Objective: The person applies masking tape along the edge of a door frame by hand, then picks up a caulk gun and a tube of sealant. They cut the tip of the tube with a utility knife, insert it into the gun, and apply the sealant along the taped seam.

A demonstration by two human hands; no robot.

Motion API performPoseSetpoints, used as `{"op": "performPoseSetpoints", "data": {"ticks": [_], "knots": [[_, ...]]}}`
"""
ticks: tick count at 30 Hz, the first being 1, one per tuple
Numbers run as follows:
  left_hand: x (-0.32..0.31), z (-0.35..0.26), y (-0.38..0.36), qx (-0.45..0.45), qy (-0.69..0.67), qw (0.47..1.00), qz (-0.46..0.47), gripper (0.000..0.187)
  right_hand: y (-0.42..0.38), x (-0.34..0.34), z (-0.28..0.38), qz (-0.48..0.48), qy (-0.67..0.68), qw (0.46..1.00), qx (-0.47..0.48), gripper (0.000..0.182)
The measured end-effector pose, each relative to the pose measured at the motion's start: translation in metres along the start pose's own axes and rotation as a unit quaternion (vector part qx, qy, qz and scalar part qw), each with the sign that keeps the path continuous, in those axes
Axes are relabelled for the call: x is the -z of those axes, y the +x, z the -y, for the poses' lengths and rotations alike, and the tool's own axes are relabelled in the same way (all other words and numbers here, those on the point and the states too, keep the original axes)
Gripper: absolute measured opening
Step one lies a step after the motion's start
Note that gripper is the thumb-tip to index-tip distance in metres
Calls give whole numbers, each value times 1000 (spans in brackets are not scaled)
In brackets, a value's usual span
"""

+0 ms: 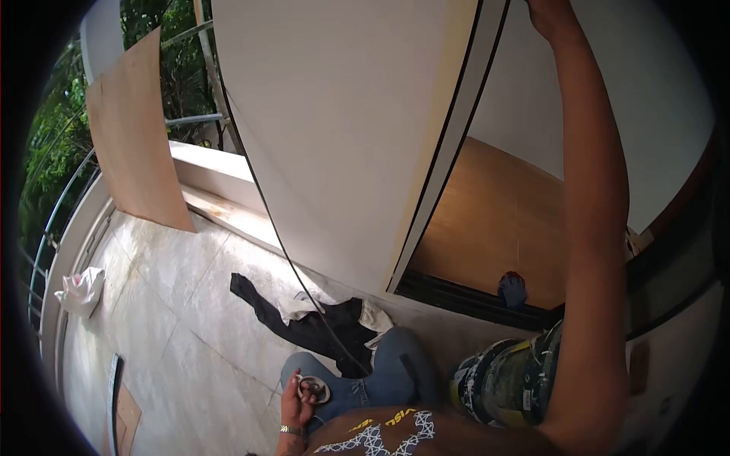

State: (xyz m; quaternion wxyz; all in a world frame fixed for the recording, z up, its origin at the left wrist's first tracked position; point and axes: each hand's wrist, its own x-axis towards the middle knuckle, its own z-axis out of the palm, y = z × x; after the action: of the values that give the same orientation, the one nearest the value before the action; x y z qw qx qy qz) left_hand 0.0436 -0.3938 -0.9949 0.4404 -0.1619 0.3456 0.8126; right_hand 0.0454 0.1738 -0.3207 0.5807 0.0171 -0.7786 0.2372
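Note:
Low in the view, my left hand [299, 397] is closed around a small round object, seemingly a roll of tape [322, 389], beside my jeans-covered knee. My right arm reaches up along the right side. Only part of my right hand [549, 17] shows at the top edge, by the dark door frame [498, 34]; its fingers are cut off by the frame edge. A white wall panel [342, 129] stands left of that frame.
Stacked paint-stained buckets [509, 380] stand at my right. Dark clothing [327, 330] lies on the tiled floor [190, 304]. A white bag [80, 291] and a leaning plywood sheet [141, 137] are at the left. A dark blue item [512, 291] sits by the door sill.

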Motion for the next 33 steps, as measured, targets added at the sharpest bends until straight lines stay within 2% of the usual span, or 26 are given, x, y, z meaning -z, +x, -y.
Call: {"op": "performPoseSetpoints", "data": {"ticks": [2, 4, 5, 6, 9, 12, 14, 16, 17, 18, 19, 20, 22, 23, 26, 27, 28, 30, 33], "knots": [[-7, -9, 0, -21, 4, 1000, 12, 41, -35, -11, -16, -58, -27, 998, -4, 113], [-4, -10, 0, -24, -48, 999, 3, 40, -105, -23, -45, -21, 32, 999, 18, 110], [-2, -13, 0, -23, -81, 996, 4, 40, -159, -42, -45, -73, 17, 997, -6, 106], [-7, -17, -5, -28, -90, 996, -5, 44, -200, -51, -55, -55, 24, 997, -46, 106], [-11, -34, -16, -46, -103, 992, -56, 48, -292, -63, -92, -1, 3, 997, -83, 103], [12, -37, -5, -65, -131, 986, -82, 48, -381, -59, -127, 52, -225, 965, -127, 76], [21, -23, 5, -40, -139, 978, -153, 50, -427, -86, -133, -63, -153, 973, -162, 75], [15, -20, 18, -29, -163, 972, -167, 51, -467, -85, -158, -69, -36, 985, -155, 68], [11, -20, 20, -16, -172, 969, -178, 52, -483, -69, -169, -33, 3, 983, -182, 71], [8, -18, 26, -2, -174, 966, -189, 53, -491, -53, -176, 6, 44, 976, -211, 74], [11, -15, 28, 5, -195, 961, -198, 54, -488, -61, -166, -10, 81, 964, -252, 83], [7, -14, 32, 19, -215, 953, -212, 55, -479, -73, -156, -46, 29, 967, -251, 92], [0, -10, 35, 31, -243, 942, -230, 55, -473, -74, -156, -95, 36, 969, -226, 89], [-3, -7, 36, 26, -249, 940, -233, 55, -468, -80, -154, -73, 25, 975, -208, 86], [-10, -2, 39, 17, -257, 935, -243, 56, -460, -100, -150, -85, -103, 982, -130, 83], [-9, -1, 38, 17, -252, 938, -237, 56, -457, -108, -148, -92, -107, 982, -125, 84], [-12, -1, 39, 10, -250, 930, -269, 58, -455, -113, -145, -92, -111, 982, -121, 85], [-12, 1, 41, 2, -289, 925, -248, 58, -454, -125, -146, -101, -116, 981, -120, 87], [-11, -4, 39, -1, -273, 930, -248, 57, -476, -139, -153, -129, -121, 971, -158, 89]]}}
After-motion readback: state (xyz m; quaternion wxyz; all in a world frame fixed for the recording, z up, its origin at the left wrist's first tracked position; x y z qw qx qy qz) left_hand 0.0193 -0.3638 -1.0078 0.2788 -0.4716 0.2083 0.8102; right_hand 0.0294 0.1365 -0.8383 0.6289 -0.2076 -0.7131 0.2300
